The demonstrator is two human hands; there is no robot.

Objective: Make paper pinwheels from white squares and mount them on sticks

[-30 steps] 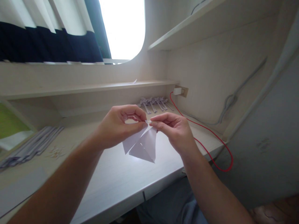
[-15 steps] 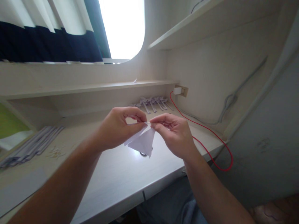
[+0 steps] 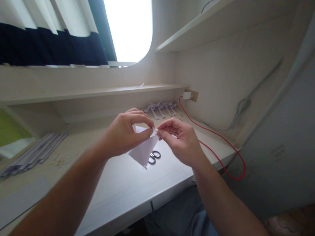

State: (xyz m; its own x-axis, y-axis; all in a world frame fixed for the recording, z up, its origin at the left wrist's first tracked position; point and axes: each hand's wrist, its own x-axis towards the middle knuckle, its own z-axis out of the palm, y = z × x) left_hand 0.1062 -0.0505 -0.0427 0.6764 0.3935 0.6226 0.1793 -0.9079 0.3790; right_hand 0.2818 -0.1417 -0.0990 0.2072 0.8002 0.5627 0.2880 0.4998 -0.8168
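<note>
A piece of folded white paper (image 3: 144, 151) hangs from my fingertips above the desk. Thumb and forefinger of my left hand (image 3: 130, 132) pinch its upper edge. My right hand (image 3: 180, 139) is closed on the paper's top right corner, its fingertips almost touching those of the left. The paper slants down to a point at the bottom, and part of it lies hidden behind my left hand. Below it on the desk is a pair of scissors (image 3: 156, 154) with dark handles; the paper covers the blades.
Several paper pinwheels (image 3: 162, 107) on sticks lie at the back. Rolled paper sticks (image 3: 36, 152) and small pale pieces (image 3: 59, 160) lie left, near a white sheet (image 3: 24, 200). A red cable (image 3: 221, 137) runs from a white charger (image 3: 187, 95) over the right edge.
The paper has swung and turned leftward between my fingers, uncovering more of the scissors' handles. Both hands keep nearly the same place.
</note>
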